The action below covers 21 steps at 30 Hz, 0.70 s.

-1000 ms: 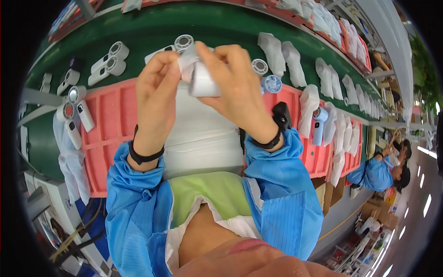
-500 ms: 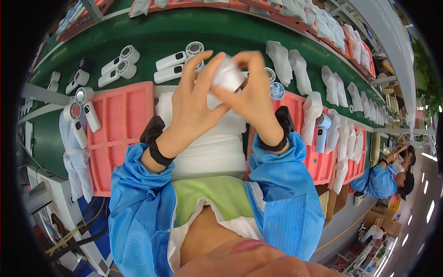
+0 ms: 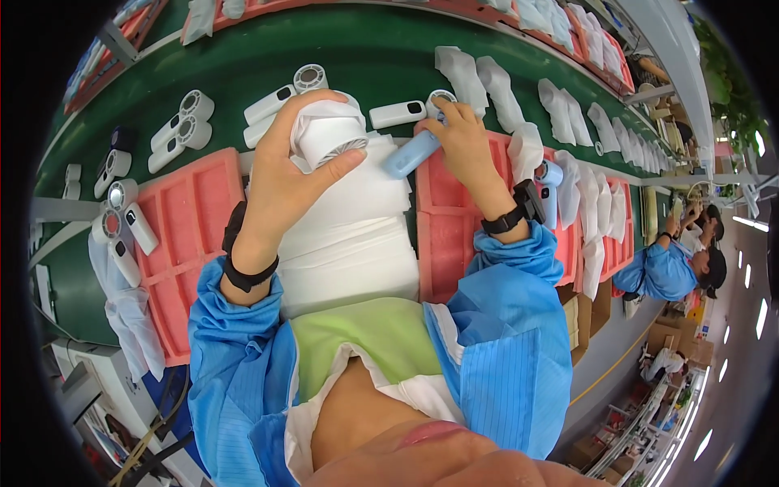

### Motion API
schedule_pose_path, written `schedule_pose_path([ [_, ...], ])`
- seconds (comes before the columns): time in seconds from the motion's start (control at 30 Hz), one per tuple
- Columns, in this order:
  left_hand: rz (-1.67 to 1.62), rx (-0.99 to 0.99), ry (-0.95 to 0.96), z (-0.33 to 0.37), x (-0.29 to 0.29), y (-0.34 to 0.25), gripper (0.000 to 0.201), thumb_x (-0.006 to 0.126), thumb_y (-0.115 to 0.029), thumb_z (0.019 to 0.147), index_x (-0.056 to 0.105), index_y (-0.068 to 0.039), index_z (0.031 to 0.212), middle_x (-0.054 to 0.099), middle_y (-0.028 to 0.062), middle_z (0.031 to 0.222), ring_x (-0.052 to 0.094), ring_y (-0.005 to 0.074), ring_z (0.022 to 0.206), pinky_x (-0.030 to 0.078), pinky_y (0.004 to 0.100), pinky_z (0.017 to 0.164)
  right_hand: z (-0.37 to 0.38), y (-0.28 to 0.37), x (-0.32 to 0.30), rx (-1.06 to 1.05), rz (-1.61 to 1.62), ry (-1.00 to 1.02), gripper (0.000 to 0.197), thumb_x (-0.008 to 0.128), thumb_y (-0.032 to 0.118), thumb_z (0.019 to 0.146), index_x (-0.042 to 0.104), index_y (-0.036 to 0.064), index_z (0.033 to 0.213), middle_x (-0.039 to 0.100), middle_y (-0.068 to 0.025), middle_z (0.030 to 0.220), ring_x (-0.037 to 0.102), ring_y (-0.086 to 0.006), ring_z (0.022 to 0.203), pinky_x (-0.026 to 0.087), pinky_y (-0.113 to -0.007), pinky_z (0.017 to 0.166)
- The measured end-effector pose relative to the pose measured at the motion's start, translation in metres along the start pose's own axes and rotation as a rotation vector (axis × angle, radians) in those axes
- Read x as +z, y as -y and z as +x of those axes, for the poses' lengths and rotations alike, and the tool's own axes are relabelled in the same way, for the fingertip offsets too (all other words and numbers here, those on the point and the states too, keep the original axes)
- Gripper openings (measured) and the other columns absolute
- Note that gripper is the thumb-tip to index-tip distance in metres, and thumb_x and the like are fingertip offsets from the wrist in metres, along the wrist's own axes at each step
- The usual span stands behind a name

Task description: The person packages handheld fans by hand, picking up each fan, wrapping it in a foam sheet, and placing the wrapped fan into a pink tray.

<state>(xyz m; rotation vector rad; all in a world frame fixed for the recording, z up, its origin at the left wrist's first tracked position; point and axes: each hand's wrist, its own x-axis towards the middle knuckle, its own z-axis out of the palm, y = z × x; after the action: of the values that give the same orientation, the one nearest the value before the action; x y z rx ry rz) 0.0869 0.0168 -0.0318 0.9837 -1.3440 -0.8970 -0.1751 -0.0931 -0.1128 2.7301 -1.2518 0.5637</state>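
Observation:
My left hand (image 3: 286, 183) grips a white handheld fan (image 3: 339, 144) by its round head, the grille angled down toward me. A loose white wrapper (image 3: 312, 118) partly covers it. My right hand (image 3: 464, 142) has its fingers curled over the round head of another white fan (image 3: 398, 114), lying on the bench. Just below that fan, a light blue handheld fan (image 3: 412, 155) lies with its handle on the edge of the stack of white sheets (image 3: 349, 260). My right hand hides the blue fan's head end. Whether it touches the blue fan is unclear.
Pink compartment trays (image 3: 191, 235) flank the white stack on both sides. White fans (image 3: 182, 130) lie in pairs along the green bench (image 3: 243, 57). Wrapped fans (image 3: 499, 93) line the right side. At far right a person in blue (image 3: 669, 264) works.
My hands have separated. The left has kept the wrapped fan and moved left, with its grille now visible; the right has let go and reached to the fans at the right. The view has shifted.

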Motion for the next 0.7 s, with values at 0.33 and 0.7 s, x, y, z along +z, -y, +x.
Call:
schedule_pose_path([
  [0.33, 0.021, 0.007, 0.026, -0.001, -0.004, 0.002, 0.047, 0.077, -0.005, 0.074, 0.056, -0.008, 0.116, 0.060, 0.0057, 0.110, 0.059, 0.0166, 0.099, 0.048, 0.0280, 0.082, -0.012, -0.029, -0.065, -0.016, -0.197, -0.071, 0.028, 0.063, -0.003, 0.064, 0.072, 0.0108, 0.086, 0.055, -0.0097, 0.129, 0.048, -0.0301, 0.121, 0.045, -0.039, 0.091],
  [0.7, -0.117, -0.015, 0.258, 0.004, -0.006, 0.010, 0.040, 0.077, -0.006, 0.073, 0.060, -0.007, 0.110, 0.055, 0.0049, 0.116, 0.055, 0.0166, 0.104, 0.045, 0.0281, 0.086, 0.021, 0.023, -0.091, -0.100, 0.569, 0.147, 0.068, 0.072, -0.003, 0.058, 0.058, 0.0078, 0.124, 0.050, -0.0137, 0.136, 0.045, -0.0345, 0.126, 0.039, -0.041, 0.103],
])
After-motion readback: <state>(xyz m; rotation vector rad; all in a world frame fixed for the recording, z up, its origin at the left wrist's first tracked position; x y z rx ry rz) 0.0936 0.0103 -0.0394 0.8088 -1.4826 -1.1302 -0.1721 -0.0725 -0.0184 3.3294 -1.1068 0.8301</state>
